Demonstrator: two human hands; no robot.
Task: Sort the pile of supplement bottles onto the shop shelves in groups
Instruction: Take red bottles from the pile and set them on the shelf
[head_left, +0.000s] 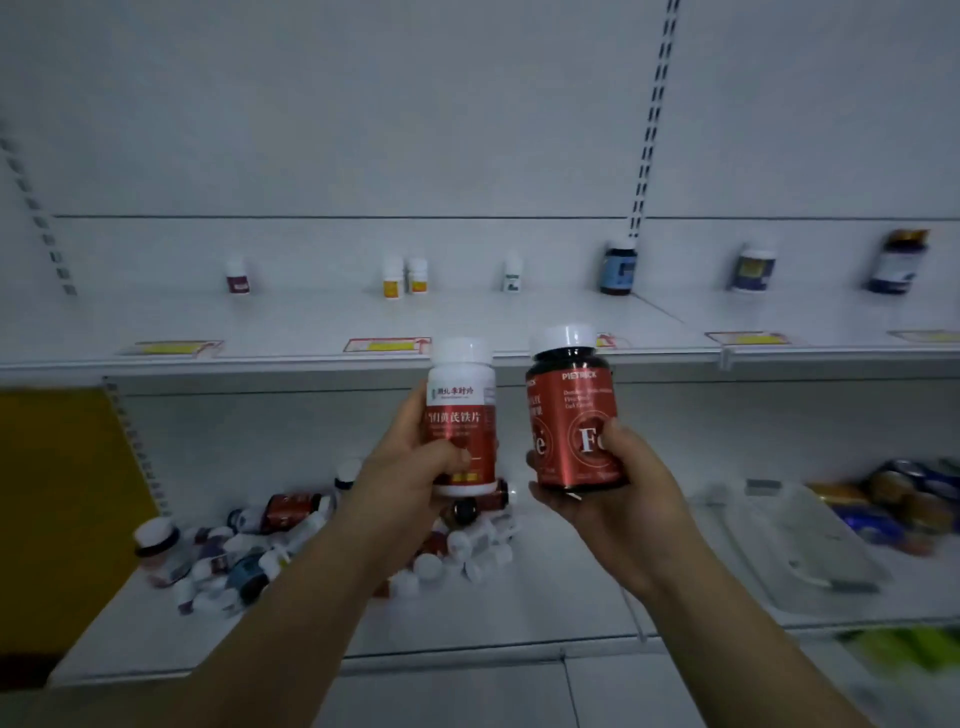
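Back wall (363, 104): white panel with slotted uprights, dimly lit.
Upper shelf (311, 322): white, long, price tags along the front edge; seven bottles standing upright, well apart, near the back.
Lower shelf (467, 618): white, bearing the pile at left-centre.
Yellow panel (57, 499): at far left, beside the lower shelf.
Pile of bottles (260, 545): jumbled, mostly lying on their sides, white caps, partly hidden behind the left forearm.
Clear plastic tray (800, 540): on the lower shelf at right, beside blurred colourful packets (904, 499).
Left hand (410, 467): fingers wrapped around a white bottle (460, 410) with red label, held upright in front of the upper shelf's edge.
Right hand (613, 483): fingers closed around a dark bottle (571, 415) with red "Fe" label, upright, just beside the white one, not touching.
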